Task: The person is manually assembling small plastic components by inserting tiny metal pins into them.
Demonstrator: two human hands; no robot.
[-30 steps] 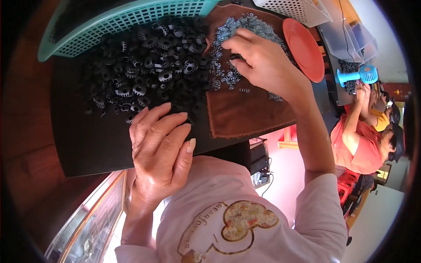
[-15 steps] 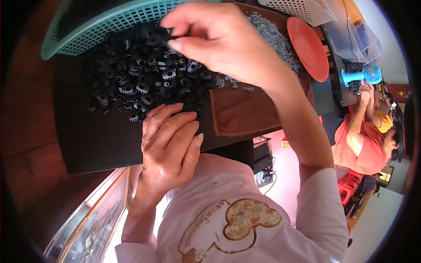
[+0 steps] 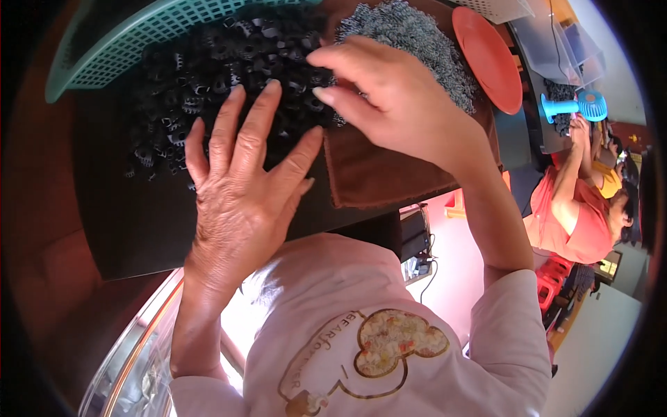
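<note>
A heap of small black toothed parts (image 3: 201, 69) lies on a dark table (image 3: 125, 229). My left hand (image 3: 243, 187) rests flat at the heap's near edge, fingers spread, fingertips among the parts. My right hand (image 3: 403, 104) hovers over the seam between the black heap and a mound of small grey metal pieces (image 3: 424, 35). Its fingers are drawn together and point down-left at the black parts. Whether something small sits between them is hidden. The grey mound lies on a brown cloth (image 3: 375, 181).
A teal mesh basket (image 3: 118, 48) tilts over the far left of the black heap. An orange plate (image 3: 490, 59) sits right of the grey mound, with a blue handled tool (image 3: 580, 105) beyond. A person in an orange shirt (image 3: 577, 215) works at the far right.
My left hand slid forward from the table edge onto the black parts and spread its fingers. My right hand left the grey mound, rose across the heap, then came down at the heap's right edge.
</note>
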